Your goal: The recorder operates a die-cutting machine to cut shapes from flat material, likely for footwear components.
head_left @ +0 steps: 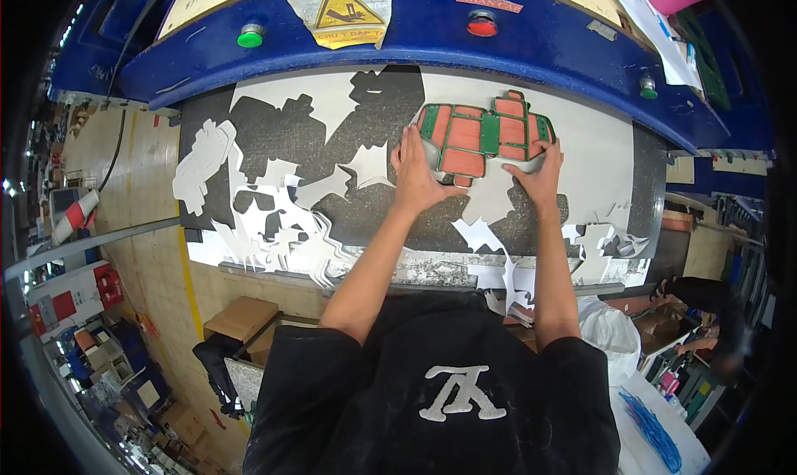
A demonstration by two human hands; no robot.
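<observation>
A cutting die with a green frame and orange-red foam pads lies on a white sheet at the far right part of the press bed. My left hand grips its left edge, fingers along the side and thumb stretched beneath the lower tab. At the opposite end, my right hand curls its fingers over the right edge, with the thumb by the lower side. Openings cut through the sheet show the dark bed. Left of the die, a pile of pale cut pieces rests on the bed.
Jagged white offcuts cover the near left of the bed; more scraps lie near right. Beyond the bed runs a blue press beam with a green button and a red button. Another person is at far right.
</observation>
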